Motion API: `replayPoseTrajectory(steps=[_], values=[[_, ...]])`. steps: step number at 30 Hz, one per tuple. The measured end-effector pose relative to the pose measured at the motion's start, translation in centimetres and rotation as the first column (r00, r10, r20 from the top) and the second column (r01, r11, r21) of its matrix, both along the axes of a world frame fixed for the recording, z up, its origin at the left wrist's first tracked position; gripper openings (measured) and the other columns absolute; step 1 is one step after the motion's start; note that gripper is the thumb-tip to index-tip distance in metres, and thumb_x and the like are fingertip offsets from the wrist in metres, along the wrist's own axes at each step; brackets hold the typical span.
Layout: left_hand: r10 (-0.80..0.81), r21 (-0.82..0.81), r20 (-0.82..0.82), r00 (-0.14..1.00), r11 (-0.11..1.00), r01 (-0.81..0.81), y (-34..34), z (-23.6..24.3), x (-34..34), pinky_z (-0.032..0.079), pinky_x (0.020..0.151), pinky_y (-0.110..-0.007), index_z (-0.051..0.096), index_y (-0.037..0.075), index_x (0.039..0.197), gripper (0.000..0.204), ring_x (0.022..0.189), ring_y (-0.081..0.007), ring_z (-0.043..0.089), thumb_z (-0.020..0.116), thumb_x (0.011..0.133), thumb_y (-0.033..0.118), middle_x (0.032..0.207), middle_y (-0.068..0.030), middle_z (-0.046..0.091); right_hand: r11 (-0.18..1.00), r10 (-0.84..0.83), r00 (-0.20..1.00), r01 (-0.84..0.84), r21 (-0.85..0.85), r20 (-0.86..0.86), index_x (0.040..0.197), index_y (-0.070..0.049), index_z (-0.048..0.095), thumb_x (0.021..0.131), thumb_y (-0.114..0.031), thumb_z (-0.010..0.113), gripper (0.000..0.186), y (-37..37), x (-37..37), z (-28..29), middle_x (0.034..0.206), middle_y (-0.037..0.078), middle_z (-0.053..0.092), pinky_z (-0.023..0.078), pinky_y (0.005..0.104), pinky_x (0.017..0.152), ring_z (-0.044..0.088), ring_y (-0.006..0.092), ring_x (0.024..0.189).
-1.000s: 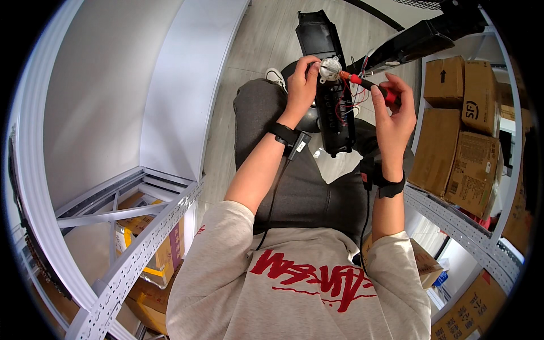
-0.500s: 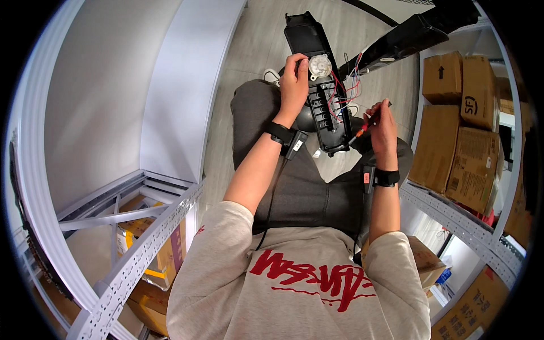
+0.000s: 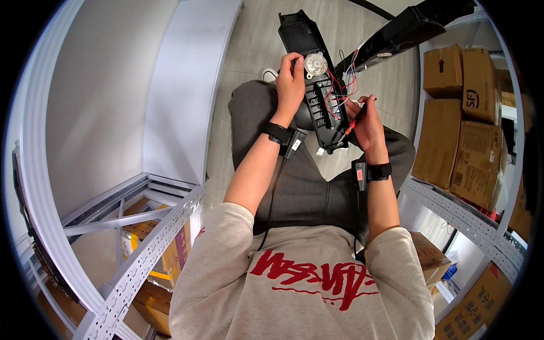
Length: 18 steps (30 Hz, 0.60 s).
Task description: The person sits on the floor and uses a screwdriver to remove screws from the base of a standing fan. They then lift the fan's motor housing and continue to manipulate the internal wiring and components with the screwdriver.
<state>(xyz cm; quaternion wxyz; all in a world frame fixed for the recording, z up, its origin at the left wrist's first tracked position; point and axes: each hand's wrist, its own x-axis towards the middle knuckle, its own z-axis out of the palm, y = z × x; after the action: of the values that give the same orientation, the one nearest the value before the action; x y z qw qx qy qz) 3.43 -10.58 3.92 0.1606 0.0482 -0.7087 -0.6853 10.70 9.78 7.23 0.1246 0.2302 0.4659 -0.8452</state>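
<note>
My left hand is closed on a round translucent white part at the left side of a long black plastic housing, which lies tilted above my knees. Red, white and blue wires run from the round part across the housing, whose lower half has a row of compartments. My right hand holds a red-and-black screwdriver, pointing down-left beside the housing's lower right end; whether its tip touches the housing I cannot tell.
A black angled bar stands beyond the housing. Cardboard boxes fill a metal rack at right. Another metal shelf frame with boxes and a pale panel stand at left. My legs rest over a pale floor.
My right hand has moved down from the round part with the screwdriver, toward the housing's lower end. My left hand, the housing and the round part have shifted up and to the left.
</note>
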Motion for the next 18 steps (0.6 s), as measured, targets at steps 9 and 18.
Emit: replayPoseTrajectory(steps=[9,18], values=[[-0.035,0.005,0.05,0.998,0.999,0.034,0.0,0.6,0.2,0.045,0.066,-0.031,0.054,0.007,0.108,0.02,0.072,-0.0156,0.054,0.052,0.098,0.024,0.085,-0.0075,0.061,0.959,0.09,0.995,-0.076,0.273,-0.038,0.107,-0.01,0.05,0.1,-0.051,0.039,0.043,-1.3,0.6,0.1,0.107,0.009,0.061,0.047,0.0279,0.061,0.056,0.0154,0.084],[-0.029,-0.013,0.078,0.996,0.999,0.03,0.0,1.4,0.4,0.045,0.069,-0.031,0.054,0.007,0.109,0.019,0.075,-0.017,0.055,0.051,0.098,0.023,0.086,-0.0083,0.061,0.905,0.103,0.99,-0.055,0.422,-0.092,0.104,-0.009,0.057,0.102,-0.043,0.041,0.037,-2.3,0.8,-1.6,0.093,-0.002,0.057,0.041,0.0218,0.068,0.049,0.0064,0.078]])
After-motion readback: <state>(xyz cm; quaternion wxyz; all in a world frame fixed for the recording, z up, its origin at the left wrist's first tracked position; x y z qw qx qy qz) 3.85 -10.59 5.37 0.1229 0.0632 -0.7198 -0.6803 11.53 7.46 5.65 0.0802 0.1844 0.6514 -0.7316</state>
